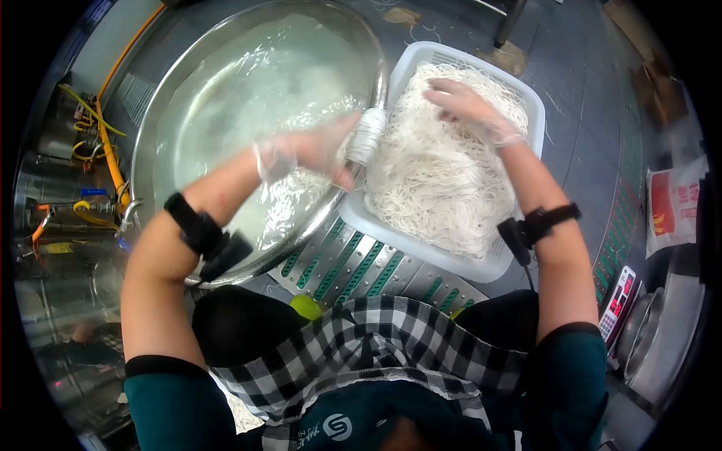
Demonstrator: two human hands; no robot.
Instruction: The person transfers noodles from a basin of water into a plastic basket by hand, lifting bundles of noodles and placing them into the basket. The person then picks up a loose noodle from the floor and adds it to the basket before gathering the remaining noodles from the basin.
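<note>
My left hand (320,149), in a clear plastic glove, reaches over the near right side of a big round metal basin (380,64). Thumb and fingers are spread apart, slightly blurred, beside a white wrapping (367,137) wound round the basin's rim. Cloudy water (248,98) fills the basin, with pale strands under the surface near my wrist. To the right, my right hand (468,107), also gloved, hovers low over a heap of thin white noodles (436,180), its fingers stretched out. The noodles lie in a white plastic basket (532,113) that stands against the basin.
A metal floor grate (376,263) with green slots lies between my knees and the basket. Yellow and orange hoses (111,154) run along steel equipment at left. On the right are a scale with red digits (620,297) and a red-and-white bag (674,207).
</note>
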